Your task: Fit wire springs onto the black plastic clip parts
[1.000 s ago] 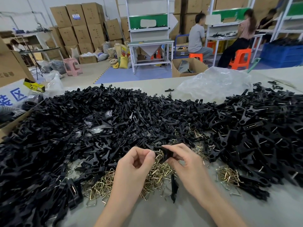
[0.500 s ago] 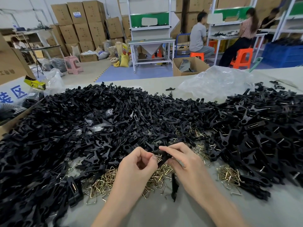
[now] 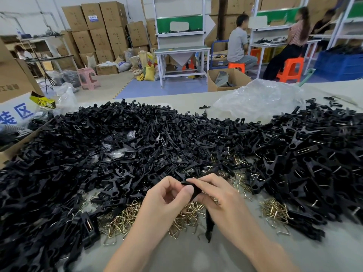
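1 clip part (image 3: pixel 194 188), at 2 o'clock from the wire springs (image 3: pixel 125 218), is pinched by left hand (image 3: pixel 167 201) and right hand (image 3: pixel 222 199). It is judged light and stiff, best held by its flat sides.

— How are the person's arms placed?
— The left forearm (image 3: pixel 137 244) and right forearm (image 3: pixel 261 246) come up from the bottom edge and converge. The left hand (image 3: pixel 167 197) and right hand (image 3: pixel 218 195) meet at the fingertips.
— And the fingers?
— Curled on both. The left thumb presses a black clip part (image 3: pixel 194 190), which the right fingers pinch from above.
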